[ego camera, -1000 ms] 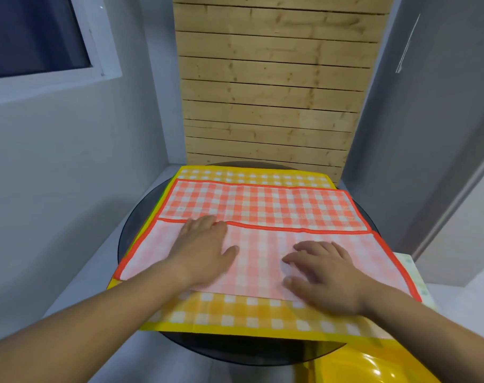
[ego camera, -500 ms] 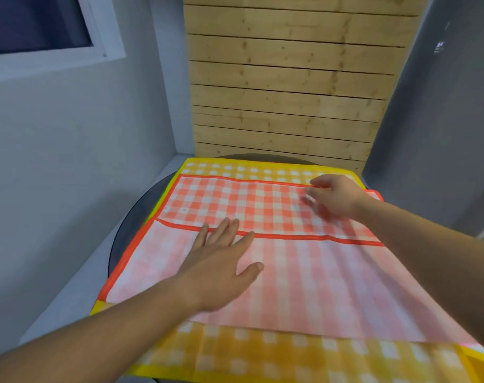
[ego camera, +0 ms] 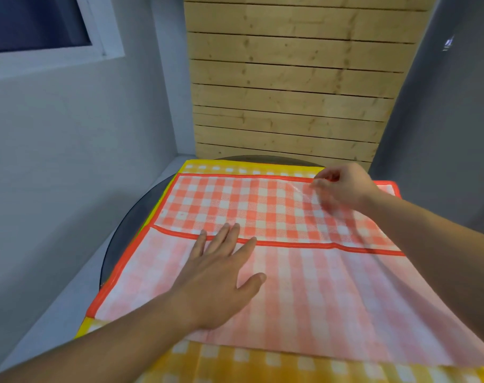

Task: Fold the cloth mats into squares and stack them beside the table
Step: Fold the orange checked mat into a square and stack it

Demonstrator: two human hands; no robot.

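Red-and-white checked cloth mat (ego camera: 263, 205): likely light, limp, slick; grasp at far hem. Left hand (ego camera: 221, 275) flat on near flap; right hand (ego camera: 343, 186) curled at far hem, grip unclear.

Grey walls (ego camera: 69, 134); white-framed window (ego camera: 41, 29) upper left, dark; pale wooden slat panel (ego camera: 290, 78) behind round dark table (ego camera: 124, 239).

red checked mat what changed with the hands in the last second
The right hand left the folded flap and reached to the far edge of the red checked mat, where its curled fingers seem to pinch the border. The left hand slid slightly forward, flat on the folded flap. The mat stays half-folded on the yellow mat.
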